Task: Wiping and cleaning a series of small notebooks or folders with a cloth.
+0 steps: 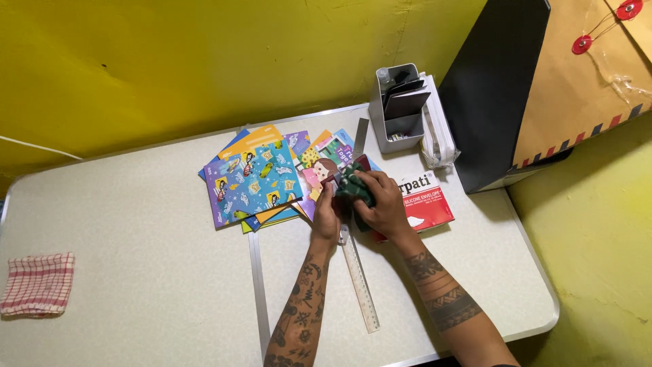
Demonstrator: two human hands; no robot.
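A pale folding table (136, 285) is filling most of the view, with a metal seam running from its far edge to its near edge. At the far right corner one large black folder (492, 88) is leaning upright with one brown string-tie envelope (591, 75) against it.

A fan of colourful patterned paper sheets (255, 180) is lying near the middle of the far edge — the exact count cannot be told, since they overlap. One red and white envelope packet (424, 200) is lying flat to the right of the fan, toward the right edge. One grey desk organiser (397, 109) is standing at the far edge, with a bundle of white items in clear wrap (438, 136) just beside it. One red checked cloth (37, 284) is lying at the left edge, well apart from everything else.

One clear ruler (360, 278) is lying on the tabletop, its long axis running from the near edge toward the far edge, tilted slightly left at the far end, its far end passing under the hands.

The right hand (384, 204) is closing over a folded dark green paper piece (353, 187), gripping it from the right. The left hand (326, 214) is pinching the piece's left side with its fingers — both are working just above the ruler's far end.
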